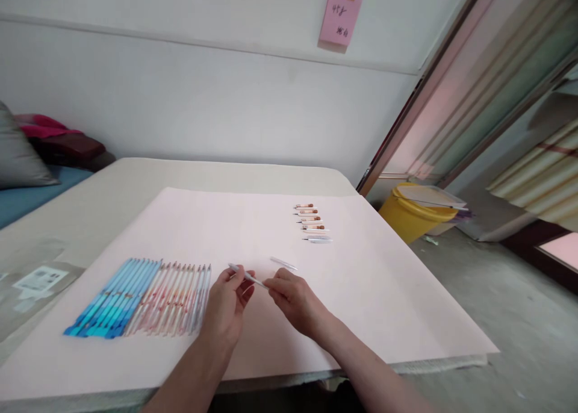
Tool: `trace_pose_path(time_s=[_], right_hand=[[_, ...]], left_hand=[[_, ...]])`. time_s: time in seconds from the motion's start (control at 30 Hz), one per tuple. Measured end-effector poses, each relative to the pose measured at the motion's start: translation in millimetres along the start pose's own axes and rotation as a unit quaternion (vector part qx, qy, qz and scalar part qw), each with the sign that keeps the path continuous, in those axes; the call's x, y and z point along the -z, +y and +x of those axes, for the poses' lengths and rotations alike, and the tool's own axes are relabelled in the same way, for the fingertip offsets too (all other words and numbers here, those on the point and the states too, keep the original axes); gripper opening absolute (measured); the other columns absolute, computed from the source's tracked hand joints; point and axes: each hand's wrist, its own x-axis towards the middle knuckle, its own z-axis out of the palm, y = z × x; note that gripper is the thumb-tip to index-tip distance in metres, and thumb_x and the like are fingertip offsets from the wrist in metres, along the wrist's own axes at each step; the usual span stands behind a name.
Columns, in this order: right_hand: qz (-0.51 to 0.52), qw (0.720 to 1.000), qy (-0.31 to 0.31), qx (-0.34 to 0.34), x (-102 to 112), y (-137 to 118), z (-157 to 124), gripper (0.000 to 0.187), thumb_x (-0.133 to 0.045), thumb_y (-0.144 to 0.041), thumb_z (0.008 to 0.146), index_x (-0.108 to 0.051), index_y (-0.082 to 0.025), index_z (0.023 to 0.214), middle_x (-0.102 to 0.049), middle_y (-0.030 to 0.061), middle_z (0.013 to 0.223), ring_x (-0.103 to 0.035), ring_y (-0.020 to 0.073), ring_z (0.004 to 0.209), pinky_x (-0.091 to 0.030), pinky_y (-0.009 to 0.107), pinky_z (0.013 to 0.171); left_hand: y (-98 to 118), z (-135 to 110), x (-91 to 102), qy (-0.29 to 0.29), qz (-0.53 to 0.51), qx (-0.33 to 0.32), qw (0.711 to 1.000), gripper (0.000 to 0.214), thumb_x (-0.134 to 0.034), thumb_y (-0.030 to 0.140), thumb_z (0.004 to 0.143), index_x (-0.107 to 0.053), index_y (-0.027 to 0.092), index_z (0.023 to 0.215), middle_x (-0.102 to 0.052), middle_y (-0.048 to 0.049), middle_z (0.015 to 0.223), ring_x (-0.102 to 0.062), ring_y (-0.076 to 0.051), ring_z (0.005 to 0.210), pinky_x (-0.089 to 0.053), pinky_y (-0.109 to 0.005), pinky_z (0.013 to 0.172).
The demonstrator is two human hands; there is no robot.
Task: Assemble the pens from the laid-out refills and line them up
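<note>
At the near middle of the pink sheet (397, 292), head view: left hand (228, 295) pinches a slim white pen (248, 276); right hand (293, 295) has fingers closed on its right end, apparently steadying both ends. Loose pen piece (283, 263) lies just beyond. Blue pens (120, 292) and pale pens (174, 295), left, are ranked by colour, presumably for order; short pen parts (311, 220) lie far right.

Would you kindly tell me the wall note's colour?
The note is pink, shown in the head view.
</note>
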Motion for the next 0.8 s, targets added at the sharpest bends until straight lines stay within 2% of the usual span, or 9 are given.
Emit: trace_pose_path(time_s=[0.17, 0.27, 0.57, 0.8], right_hand=[[0.047, 0.996, 0.048, -0.057, -6.1, 0.7, 3.3, 0.012, -0.051, -0.010, 0.080, -0.058, -0.019, 0.083, -0.054, -0.0013, 0.073, -0.049, 0.0107, 0.066, -0.037, 0.021, 0.060], [0.075, 0.992, 0.054, -0.089, -7.9, -0.2, 4.1, 0.008, -0.051, -0.012, 0.079, -0.054, -0.019, 0.077, -0.052, -0.0032, 0.067, -0.046, 0.0098, 0.060, -0.035, 0.021, 0.056], [0.047, 0.996, 0.048, -0.053, -10.1, -2.9, 2.0, 0.012, -0.050, -0.008, 0.077, -0.053, -0.020, 0.078, -0.054, -0.0023, 0.071, -0.048, 0.0106, 0.064, -0.036, 0.021, 0.059], [0.065, 0.994, 0.072, -0.048, -12.8, 3.3, 3.0, 0.013, -0.048, -0.013, 0.082, -0.053, -0.019, 0.071, -0.055, -0.0016, 0.071, -0.051, 0.0108, 0.066, -0.038, 0.021, 0.061]], left_hand=[[-9.3, -8.0, -5.1, -0.031, 0.020, 0.018, 0.999, 0.012, -0.063, 0.022, 0.076, -0.054, 0.016, 0.082, -0.065, -0.0084, 0.082, -0.063, -0.014, 0.070, -0.050, -0.024, 0.062], [-8.4, -9.0, -6.1, -0.050, 0.018, 0.030, 0.998, 0.013, -0.062, 0.023, 0.076, -0.052, 0.017, 0.081, -0.065, -0.0082, 0.079, -0.064, -0.016, 0.070, -0.052, -0.027, 0.064], [-2.3, -9.1, -6.5, -0.022, 0.007, -0.011, 1.000, 0.010, -0.061, 0.020, 0.077, -0.051, 0.017, 0.080, -0.065, -0.0072, 0.075, -0.065, -0.016, 0.071, -0.052, -0.030, 0.068], [-9.4, -14.2, -8.4, -0.067, 0.044, 0.004, 0.997, 0.023, -0.066, 0.032, 0.072, -0.052, 0.018, 0.083, -0.065, -0.0054, 0.079, -0.065, -0.015, 0.071, -0.050, -0.028, 0.066]])
